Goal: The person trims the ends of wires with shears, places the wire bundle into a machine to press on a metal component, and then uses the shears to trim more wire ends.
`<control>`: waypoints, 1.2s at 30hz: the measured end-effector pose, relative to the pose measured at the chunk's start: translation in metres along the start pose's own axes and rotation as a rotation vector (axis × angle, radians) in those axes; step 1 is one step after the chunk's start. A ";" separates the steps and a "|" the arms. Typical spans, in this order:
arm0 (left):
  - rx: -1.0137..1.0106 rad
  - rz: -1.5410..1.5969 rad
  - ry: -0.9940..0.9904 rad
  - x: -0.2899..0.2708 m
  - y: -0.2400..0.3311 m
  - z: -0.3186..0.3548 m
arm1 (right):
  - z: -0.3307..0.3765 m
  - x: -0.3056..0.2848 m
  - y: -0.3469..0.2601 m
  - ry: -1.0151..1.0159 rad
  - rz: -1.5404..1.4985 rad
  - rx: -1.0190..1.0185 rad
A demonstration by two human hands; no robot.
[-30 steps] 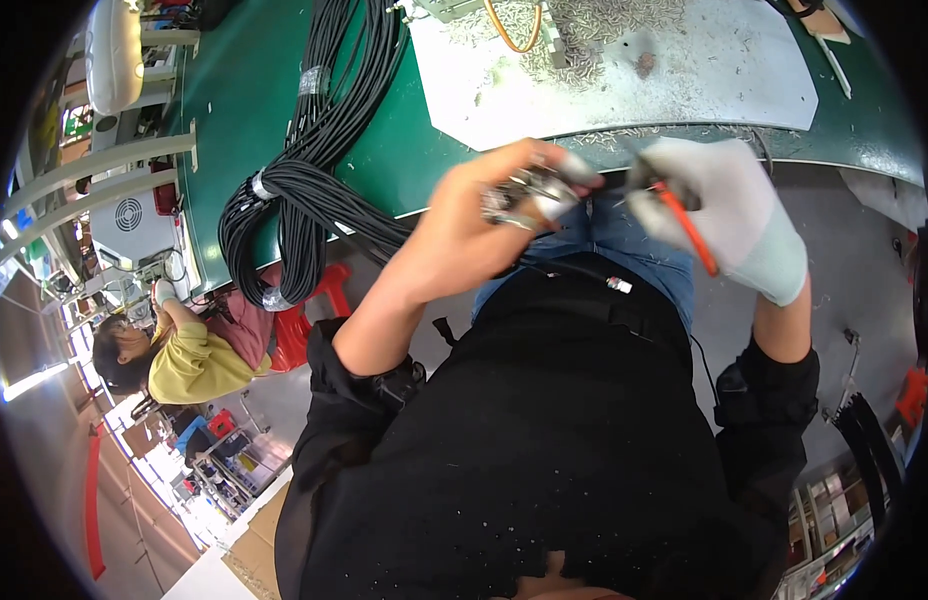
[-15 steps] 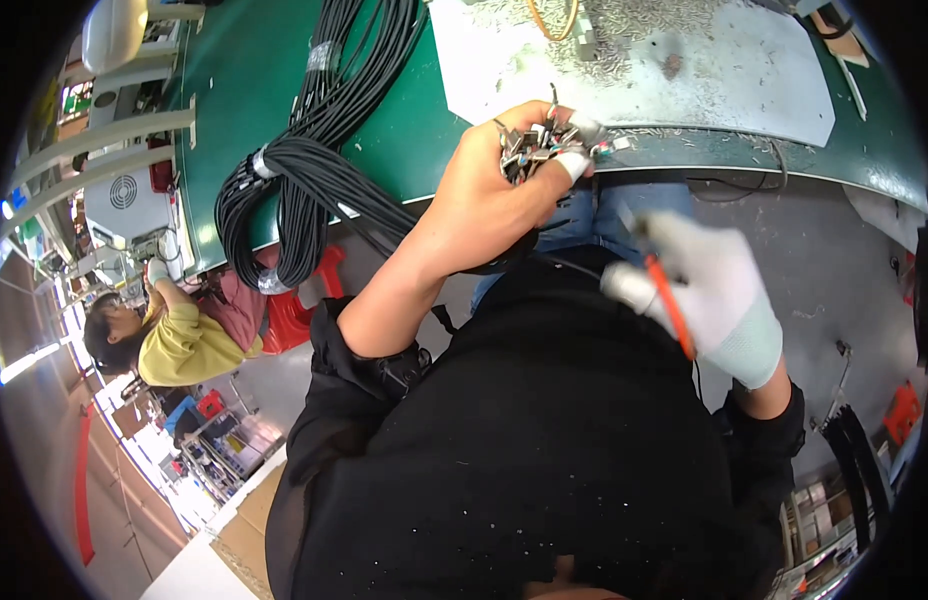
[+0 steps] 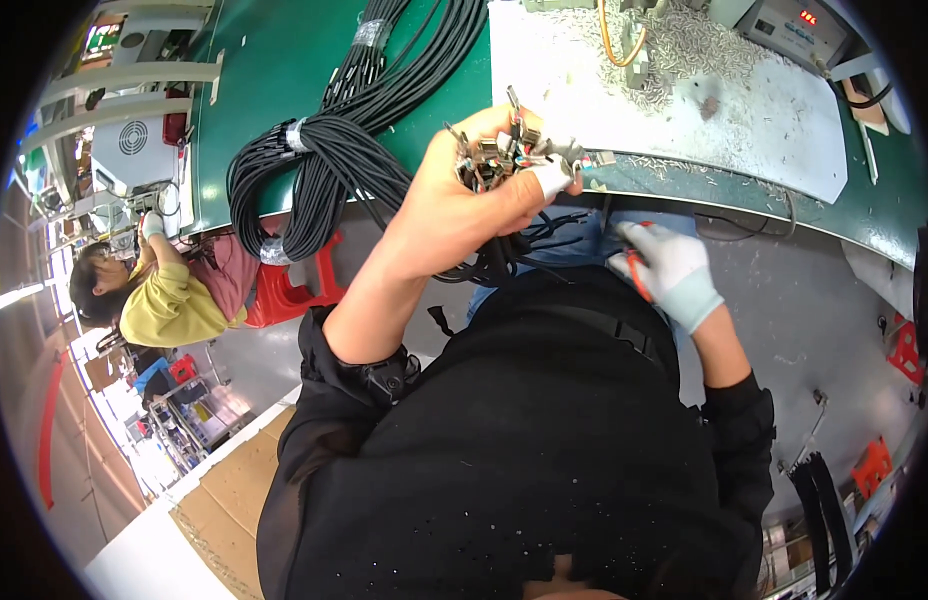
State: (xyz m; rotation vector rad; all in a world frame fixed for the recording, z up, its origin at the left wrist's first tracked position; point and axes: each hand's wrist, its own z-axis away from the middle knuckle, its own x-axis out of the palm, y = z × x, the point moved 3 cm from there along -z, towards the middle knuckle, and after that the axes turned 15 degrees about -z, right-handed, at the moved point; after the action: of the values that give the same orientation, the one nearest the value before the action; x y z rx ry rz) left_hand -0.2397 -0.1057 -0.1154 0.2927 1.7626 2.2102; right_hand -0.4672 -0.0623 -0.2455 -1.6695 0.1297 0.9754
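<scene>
My left hand (image 3: 464, 222), bare but for white covers on fingertips, is closed around a bunch of cable ends with small metal connectors (image 3: 496, 160) and coloured wires. It is raised near the green table's front edge. Black cables (image 3: 502, 258) hang below that hand over my lap. My right hand (image 3: 676, 272), in a white glove, is lower and to the right, closed on an orange-handled hand tool (image 3: 638, 276). The tool's working end is hard to make out, so its exact kind is unclear.
Tied bundles of black cable (image 3: 314, 190) lie on the green table (image 3: 259, 70), partly over its edge. A white board (image 3: 774, 130) carries many small metal bits and a fixture (image 3: 636, 65). Behind it stands a box with a red display (image 3: 799, 32). At left, a person in yellow (image 3: 179, 305) sits working.
My right hand, with the orange-handled tool, has moved left and inward over my lap. My left hand has shifted slightly left, still gripping the connectors. The whole view has shifted somewhat.
</scene>
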 end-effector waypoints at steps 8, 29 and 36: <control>0.106 -0.225 -0.076 0.024 -0.009 -0.012 | -0.022 -0.096 -0.088 0.065 -1.003 0.642; 0.001 0.021 0.121 0.030 -0.001 -0.013 | -0.041 -0.097 -0.118 0.412 -0.026 -0.075; 0.106 -0.187 0.189 0.035 -0.001 -0.014 | -0.033 -0.078 -0.114 0.361 -0.016 -0.017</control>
State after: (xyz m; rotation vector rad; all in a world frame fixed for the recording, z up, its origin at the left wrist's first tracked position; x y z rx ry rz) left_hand -0.2768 -0.1062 -0.1203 -0.0598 1.9221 2.0742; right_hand -0.4384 -0.0807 -0.1080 -1.8466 0.3475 0.6563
